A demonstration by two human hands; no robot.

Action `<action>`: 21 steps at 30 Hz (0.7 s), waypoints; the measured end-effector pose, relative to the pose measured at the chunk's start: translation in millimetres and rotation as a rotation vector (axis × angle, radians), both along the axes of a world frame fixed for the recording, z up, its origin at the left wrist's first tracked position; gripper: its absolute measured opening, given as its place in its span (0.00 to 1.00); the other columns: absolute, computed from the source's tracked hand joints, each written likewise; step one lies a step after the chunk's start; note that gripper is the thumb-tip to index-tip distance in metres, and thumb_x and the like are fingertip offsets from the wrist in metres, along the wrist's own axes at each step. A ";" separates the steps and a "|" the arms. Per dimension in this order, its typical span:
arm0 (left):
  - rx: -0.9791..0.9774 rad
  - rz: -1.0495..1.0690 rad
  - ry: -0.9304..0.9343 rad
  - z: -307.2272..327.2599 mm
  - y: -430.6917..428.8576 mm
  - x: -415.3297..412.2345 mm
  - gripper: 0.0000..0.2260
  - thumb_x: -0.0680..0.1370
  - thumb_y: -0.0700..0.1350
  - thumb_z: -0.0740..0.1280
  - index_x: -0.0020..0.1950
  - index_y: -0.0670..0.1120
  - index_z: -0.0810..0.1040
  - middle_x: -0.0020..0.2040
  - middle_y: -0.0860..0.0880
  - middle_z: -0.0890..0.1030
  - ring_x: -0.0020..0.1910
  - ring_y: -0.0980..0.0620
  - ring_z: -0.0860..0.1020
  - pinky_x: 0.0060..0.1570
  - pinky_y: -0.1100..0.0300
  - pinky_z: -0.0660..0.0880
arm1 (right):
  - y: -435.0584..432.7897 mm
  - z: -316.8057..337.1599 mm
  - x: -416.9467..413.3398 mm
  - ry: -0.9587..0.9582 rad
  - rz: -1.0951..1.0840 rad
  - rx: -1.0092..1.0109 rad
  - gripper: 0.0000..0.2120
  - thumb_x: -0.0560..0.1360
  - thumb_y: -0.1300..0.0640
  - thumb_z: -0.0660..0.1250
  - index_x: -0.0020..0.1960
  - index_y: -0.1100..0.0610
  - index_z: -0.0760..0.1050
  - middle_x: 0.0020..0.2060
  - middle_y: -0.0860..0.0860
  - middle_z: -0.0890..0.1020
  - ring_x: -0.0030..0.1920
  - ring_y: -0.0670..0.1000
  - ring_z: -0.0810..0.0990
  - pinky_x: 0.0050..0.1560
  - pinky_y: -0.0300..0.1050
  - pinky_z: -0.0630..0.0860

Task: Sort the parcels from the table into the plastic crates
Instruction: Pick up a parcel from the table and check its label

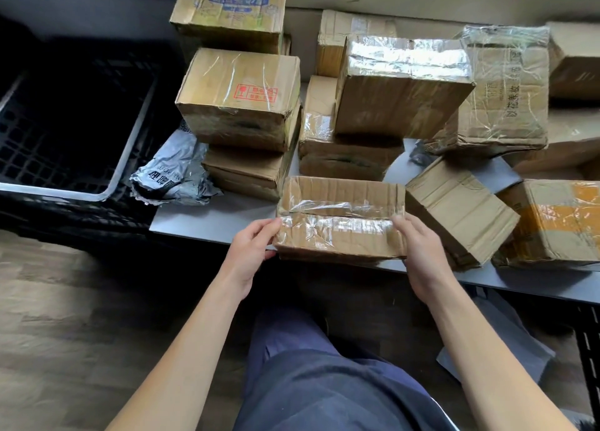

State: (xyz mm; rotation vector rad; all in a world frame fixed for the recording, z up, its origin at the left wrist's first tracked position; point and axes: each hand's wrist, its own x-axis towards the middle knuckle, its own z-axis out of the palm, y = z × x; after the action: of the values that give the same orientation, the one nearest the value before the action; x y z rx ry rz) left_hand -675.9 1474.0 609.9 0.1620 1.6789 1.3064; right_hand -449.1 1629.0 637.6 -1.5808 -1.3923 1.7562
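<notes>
While at table (207,216) edge, left hand (248,252), right hand (418,255) grip parcel (341,219).

About thirteen cardboard parcels (240,96) on the counter (211,216), stacking blurs the exact count, two grey mailers (175,171) on the counter, one mostly hidden, one black crate (48,145) left of the counter, two hands at the counter's near edge

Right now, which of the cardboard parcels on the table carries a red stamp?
The box with the red stamp, stacked on another at the table's left end, beside the grey mailer bag. No other parcel shows red print.
</notes>
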 end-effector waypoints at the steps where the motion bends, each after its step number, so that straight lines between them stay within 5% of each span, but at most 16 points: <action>1: 0.018 0.011 0.027 2.9 2.4 2.5 0.10 0.83 0.50 0.69 0.60 0.49 0.84 0.57 0.50 0.86 0.58 0.51 0.83 0.60 0.54 0.78 | -1.1 -1.9 -0.6 -0.029 0.007 0.018 0.14 0.82 0.54 0.66 0.66 0.51 0.80 0.57 0.47 0.87 0.59 0.47 0.84 0.58 0.46 0.78; 4: 0.108 0.058 0.189 18.0 10.0 17.9 0.08 0.80 0.51 0.71 0.58 0.53 0.83 0.57 0.52 0.86 0.58 0.55 0.82 0.61 0.56 0.77 | 0.9 -8.4 0.1 -0.026 -0.094 0.013 0.12 0.79 0.61 0.65 0.59 0.52 0.82 0.52 0.48 0.87 0.55 0.50 0.83 0.55 0.47 0.78; 8: 0.270 -0.040 0.619 46.0 12.7 45.9 0.18 0.76 0.59 0.68 0.64 0.57 0.80 0.61 0.56 0.78 0.62 0.54 0.76 0.62 0.64 0.72 | 4.1 -10.2 -1.5 -0.010 -0.248 -0.073 0.10 0.75 0.67 0.62 0.41 0.55 0.77 0.40 0.51 0.80 0.46 0.55 0.77 0.42 0.47 0.72; 10: 0.307 -0.125 0.825 55.3 16.8 56.2 0.23 0.76 0.60 0.68 0.69 0.53 0.80 0.62 0.56 0.76 0.64 0.51 0.73 0.67 0.58 0.70 | 1.4 -12.7 -2.6 0.007 -0.301 -0.163 0.03 0.71 0.64 0.64 0.41 0.57 0.74 0.42 0.54 0.78 0.46 0.57 0.76 0.44 0.49 0.72; 13: 0.324 -0.182 1.010 59.9 22.2 64.2 0.26 0.77 0.59 0.68 0.71 0.48 0.80 0.63 0.52 0.76 0.63 0.49 0.72 0.67 0.51 0.69 | -1.9 -19.7 -0.9 0.017 -0.315 -0.248 0.20 0.61 0.58 0.65 0.53 0.57 0.74 0.48 0.59 0.76 0.47 0.60 0.76 0.42 0.51 0.72; 17: 0.293 -0.181 0.951 50.8 17.3 58.4 0.26 0.78 0.59 0.67 0.72 0.49 0.79 0.64 0.54 0.75 0.65 0.50 0.72 0.68 0.48 0.70 | -2.3 -18.2 -1.8 0.022 -0.302 -0.220 0.19 0.61 0.57 0.64 0.52 0.56 0.75 0.47 0.58 0.76 0.46 0.59 0.76 0.44 0.52 0.71; 20: 0.281 -0.126 0.750 47.1 10.5 49.0 0.24 0.77 0.61 0.66 0.72 0.54 0.77 0.65 0.56 0.75 0.67 0.54 0.73 0.67 0.62 0.70 | -1.7 -7.8 -3.3 0.005 -0.258 -0.083 0.02 0.71 0.60 0.66 0.43 0.58 0.77 0.43 0.54 0.79 0.46 0.55 0.76 0.45 0.50 0.71; 21: 0.278 -0.086 0.663 46.8 8.3 45.3 0.23 0.76 0.61 0.65 0.70 0.56 0.77 0.65 0.56 0.75 0.66 0.56 0.74 0.63 0.68 0.70 | -0.2 -6.3 -2.5 -0.008 -0.231 -0.023 0.04 0.74 0.60 0.65 0.44 0.57 0.79 0.44 0.52 0.81 0.47 0.53 0.77 0.46 0.49 0.73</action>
State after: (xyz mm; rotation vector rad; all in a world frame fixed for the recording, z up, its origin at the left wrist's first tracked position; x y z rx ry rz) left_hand -630.6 1482.3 656.7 0.9037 1.9831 1.5130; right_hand -451.6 1628.7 631.3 -1.6870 -1.1449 1.6354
